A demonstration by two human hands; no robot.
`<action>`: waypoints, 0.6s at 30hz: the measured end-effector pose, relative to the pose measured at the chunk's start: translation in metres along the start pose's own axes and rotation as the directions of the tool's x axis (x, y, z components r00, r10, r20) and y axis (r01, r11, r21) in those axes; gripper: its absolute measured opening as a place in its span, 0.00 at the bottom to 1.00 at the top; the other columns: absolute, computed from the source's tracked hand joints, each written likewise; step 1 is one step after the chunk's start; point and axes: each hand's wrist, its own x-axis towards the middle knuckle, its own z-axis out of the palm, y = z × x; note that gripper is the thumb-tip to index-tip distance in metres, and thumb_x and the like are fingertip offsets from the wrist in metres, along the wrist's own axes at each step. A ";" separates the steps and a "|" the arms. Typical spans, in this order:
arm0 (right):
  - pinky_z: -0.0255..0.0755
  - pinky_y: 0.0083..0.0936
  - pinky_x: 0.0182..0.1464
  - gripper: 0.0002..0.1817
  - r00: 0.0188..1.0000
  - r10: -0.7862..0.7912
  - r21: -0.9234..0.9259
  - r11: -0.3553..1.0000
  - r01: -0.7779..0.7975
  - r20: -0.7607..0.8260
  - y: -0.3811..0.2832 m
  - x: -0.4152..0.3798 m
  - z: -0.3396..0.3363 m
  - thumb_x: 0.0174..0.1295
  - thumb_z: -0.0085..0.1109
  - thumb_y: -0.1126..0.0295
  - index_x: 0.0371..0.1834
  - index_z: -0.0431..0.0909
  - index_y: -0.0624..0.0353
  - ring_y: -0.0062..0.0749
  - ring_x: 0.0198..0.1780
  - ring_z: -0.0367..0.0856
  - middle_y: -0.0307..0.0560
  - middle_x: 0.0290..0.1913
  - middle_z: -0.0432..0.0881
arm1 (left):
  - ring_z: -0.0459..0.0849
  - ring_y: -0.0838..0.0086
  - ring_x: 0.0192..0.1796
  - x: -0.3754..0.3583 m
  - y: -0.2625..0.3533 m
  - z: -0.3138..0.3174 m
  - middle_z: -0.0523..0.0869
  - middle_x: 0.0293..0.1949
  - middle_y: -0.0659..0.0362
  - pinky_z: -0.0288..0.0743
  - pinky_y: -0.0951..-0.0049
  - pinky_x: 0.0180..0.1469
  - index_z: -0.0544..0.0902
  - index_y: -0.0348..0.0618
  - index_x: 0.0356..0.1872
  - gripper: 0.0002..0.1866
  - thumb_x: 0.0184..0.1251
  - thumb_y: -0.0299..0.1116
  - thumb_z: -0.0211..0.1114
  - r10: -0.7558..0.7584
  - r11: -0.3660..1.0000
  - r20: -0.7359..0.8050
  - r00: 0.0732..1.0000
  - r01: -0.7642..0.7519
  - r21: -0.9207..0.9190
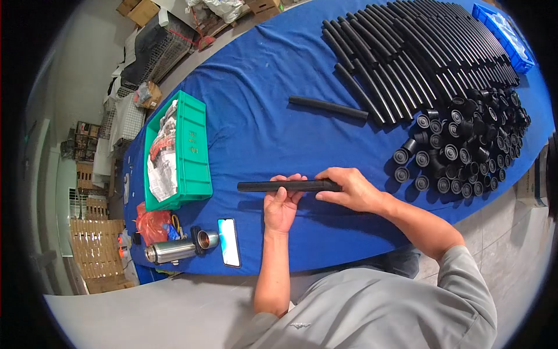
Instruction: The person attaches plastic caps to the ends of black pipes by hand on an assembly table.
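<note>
A black tube lies level across both hands above the blue cloth. My left hand is closed around its middle, with the thumb over the near side and the fingers behind it. At the tube's right end, my right hand wraps its fingers over the tip, so that end is partly hidden. Another black tube rests alone on the cloth farther away. To the right sit a pile of black round caps and rows of black tubes.
A green crate with crumpled paper stands at the left. Near it are a steel thermos, its cup, a red plastic bag and a lit phone. A blue tray sits at the far right.
</note>
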 end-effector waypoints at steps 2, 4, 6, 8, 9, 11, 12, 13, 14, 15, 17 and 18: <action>0.81 0.40 0.46 0.22 0.922 0.333 0.223 0.901 -0.373 0.199 -0.010 0.003 -0.008 0.63 0.72 0.70 0.59 0.78 0.62 0.52 0.46 0.84 0.54 0.43 0.81 | 0.82 0.49 0.68 0.000 0.001 0.004 0.85 0.61 0.42 0.83 0.53 0.68 0.78 0.42 0.59 0.16 0.75 0.31 0.69 -0.002 1.000 0.006 1.000 0.002 0.019; 0.81 0.37 0.44 0.21 0.987 -0.149 -0.126 0.982 0.140 -0.066 0.014 0.002 0.004 0.63 0.73 0.67 0.57 0.79 0.62 0.50 0.42 0.85 0.53 0.40 0.83 | 0.82 0.48 0.69 0.001 0.001 0.004 0.85 0.62 0.41 0.82 0.52 0.69 0.78 0.41 0.59 0.15 0.76 0.31 0.68 -0.008 1.000 0.006 1.000 0.008 0.002; 0.81 0.36 0.44 0.21 0.863 -0.486 -0.380 0.831 0.406 -0.140 0.025 0.003 0.013 0.64 0.74 0.63 0.53 0.81 0.63 0.52 0.38 0.86 0.53 0.37 0.85 | 0.80 0.47 0.70 0.002 0.000 -0.003 0.84 0.63 0.40 0.80 0.50 0.72 0.78 0.40 0.60 0.15 0.78 0.31 0.66 -0.018 0.999 -0.006 1.000 0.017 -0.050; 0.81 0.38 0.44 0.20 0.937 -0.329 -0.229 0.927 0.297 -0.118 0.020 0.001 0.009 0.64 0.74 0.64 0.53 0.81 0.63 0.52 0.39 0.85 0.54 0.37 0.85 | 0.80 0.47 0.70 0.001 0.000 -0.008 0.83 0.63 0.40 0.80 0.50 0.72 0.79 0.41 0.60 0.15 0.78 0.31 0.65 -0.009 0.997 0.017 1.000 0.010 -0.073; 0.80 0.39 0.44 0.20 0.964 -0.249 -0.155 0.960 0.232 -0.097 0.017 0.000 0.006 0.64 0.73 0.65 0.53 0.81 0.63 0.53 0.39 0.85 0.54 0.38 0.84 | 0.80 0.47 0.71 0.001 0.000 -0.008 0.83 0.64 0.39 0.79 0.50 0.72 0.79 0.41 0.60 0.15 0.78 0.31 0.65 -0.004 0.996 0.028 1.000 0.007 -0.085; 0.79 0.41 0.44 0.19 0.986 0.158 0.167 0.972 -0.166 0.060 0.007 0.003 -0.004 0.64 0.73 0.64 0.53 0.81 0.64 0.54 0.40 0.85 0.55 0.38 0.84 | 0.79 0.47 0.71 0.001 0.000 -0.006 0.83 0.64 0.40 0.79 0.50 0.72 0.79 0.41 0.61 0.15 0.78 0.31 0.65 -0.006 0.999 0.039 0.999 0.008 -0.046; 0.79 0.43 0.44 0.19 0.926 0.331 0.293 0.881 -0.372 0.180 0.005 0.004 -0.006 0.64 0.73 0.64 0.52 0.81 0.65 0.54 0.41 0.84 0.56 0.39 0.84 | 0.79 0.47 0.71 0.001 0.000 -0.004 0.82 0.65 0.40 0.79 0.50 0.72 0.79 0.41 0.61 0.15 0.78 0.31 0.65 -0.008 1.000 0.045 0.999 0.010 -0.026; 0.79 0.41 0.43 0.19 0.989 0.146 0.146 0.978 -0.148 0.026 0.009 0.004 -0.004 0.64 0.73 0.64 0.52 0.82 0.65 0.51 0.39 0.85 0.54 0.38 0.85 | 0.79 0.47 0.71 0.002 0.001 -0.003 0.82 0.65 0.40 0.79 0.50 0.73 0.79 0.41 0.61 0.15 0.78 0.30 0.65 -0.008 1.000 0.036 0.999 0.009 -0.029; 0.79 0.39 0.41 0.19 0.993 -0.072 -0.038 0.997 0.069 -0.093 0.019 0.003 0.002 0.64 0.74 0.64 0.51 0.82 0.65 0.47 0.37 0.86 0.52 0.36 0.85 | 0.79 0.47 0.71 0.002 0.001 -0.002 0.82 0.65 0.40 0.79 0.50 0.73 0.79 0.41 0.61 0.15 0.78 0.30 0.65 -0.008 0.999 0.027 1.000 0.009 -0.031; 0.79 0.37 0.39 0.18 0.938 -0.303 -0.239 0.936 0.260 -0.166 0.024 0.004 0.007 0.64 0.74 0.64 0.51 0.83 0.65 0.43 0.36 0.87 0.50 0.35 0.85 | 0.78 0.47 0.72 0.002 0.001 -0.001 0.82 0.65 0.40 0.79 0.50 0.73 0.79 0.41 0.60 0.15 0.77 0.29 0.65 -0.008 0.999 0.017 1.000 0.009 -0.033; 0.79 0.32 0.35 0.18 0.892 -0.405 -0.277 0.897 0.345 -0.201 0.032 0.007 0.010 0.65 0.74 0.65 0.51 0.83 0.65 0.33 0.32 0.85 0.46 0.33 0.85 | 0.78 0.47 0.72 0.003 0.000 -0.005 0.83 0.65 0.41 0.78 0.50 0.73 0.79 0.41 0.60 0.15 0.77 0.28 0.66 -0.013 0.997 0.022 1.000 0.015 -0.075; 0.78 0.29 0.32 0.17 0.864 -0.454 -0.297 0.874 0.384 -0.219 0.031 0.007 0.011 0.65 0.73 0.65 0.51 0.83 0.65 0.28 0.30 0.85 0.43 0.32 0.85 | 0.78 0.48 0.72 0.003 0.000 -0.006 0.83 0.65 0.41 0.78 0.50 0.73 0.79 0.41 0.60 0.15 0.76 0.27 0.66 -0.018 0.995 0.025 1.000 0.020 -0.096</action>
